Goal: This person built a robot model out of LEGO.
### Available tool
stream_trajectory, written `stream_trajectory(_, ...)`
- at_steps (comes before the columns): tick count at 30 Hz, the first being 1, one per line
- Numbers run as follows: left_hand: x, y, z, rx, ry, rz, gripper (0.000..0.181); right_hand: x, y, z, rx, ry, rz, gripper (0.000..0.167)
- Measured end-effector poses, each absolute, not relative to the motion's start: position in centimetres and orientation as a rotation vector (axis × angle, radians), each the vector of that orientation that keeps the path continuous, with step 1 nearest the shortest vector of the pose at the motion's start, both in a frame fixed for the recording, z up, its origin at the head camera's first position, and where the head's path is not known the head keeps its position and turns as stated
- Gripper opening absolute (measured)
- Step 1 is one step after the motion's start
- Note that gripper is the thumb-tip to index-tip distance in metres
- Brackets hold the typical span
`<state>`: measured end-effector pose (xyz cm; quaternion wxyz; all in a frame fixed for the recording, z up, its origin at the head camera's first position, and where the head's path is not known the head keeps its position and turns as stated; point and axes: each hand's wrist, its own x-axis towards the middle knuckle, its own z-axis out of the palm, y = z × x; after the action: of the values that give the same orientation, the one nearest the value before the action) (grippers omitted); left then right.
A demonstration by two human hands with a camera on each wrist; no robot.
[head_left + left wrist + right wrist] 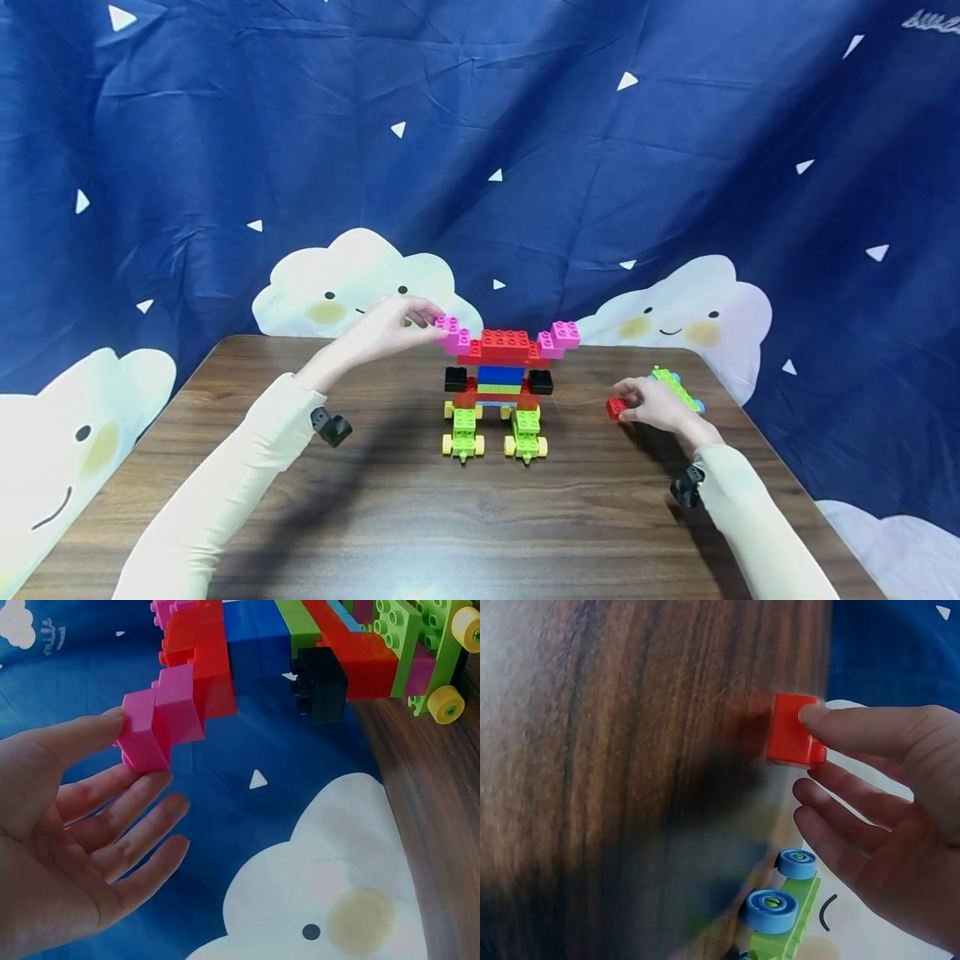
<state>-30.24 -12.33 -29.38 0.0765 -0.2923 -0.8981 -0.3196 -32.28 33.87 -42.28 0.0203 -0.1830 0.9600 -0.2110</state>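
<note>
A figure built of toy bricks (501, 377) stands upright mid-table, with a red top, a blue middle, black side bricks and green wheeled feet. Its two stepped arms end in pink bricks. My left hand (393, 323) pinches the outermost pink brick (142, 729) of the left arm between thumb and forefinger, the other fingers spread below it. Over on the right, my right hand (654, 403) pinches a small red brick (791, 729) by its studded end, thumb on one side and forefinger on the other. That brick is at the tabletop; whether it touches the wood I cannot tell.
Just behind the right hand lies a green wheeled base (677, 387) with blue wheels. The wooden table (450, 533) reaches back to a blue curtain (450, 100) printed with white clouds and triangles. Each wrist carries a small black camera.
</note>
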Motion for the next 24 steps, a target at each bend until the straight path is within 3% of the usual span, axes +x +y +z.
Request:
stream_trajectory(11, -30.14, -12.46, -29.43, -0.891, -2.679, -1.022, 0.036, -32.22, 33.79, -42.28, -0.596, 3.018, -0.573, 0.022)
stream_trajectory(24, -30.04, -12.49, -29.41, -0.876, -2.681, -1.025, 0.035, -31.91, 33.57, -42.33, -0.565, 3.007, -0.552, 0.026)
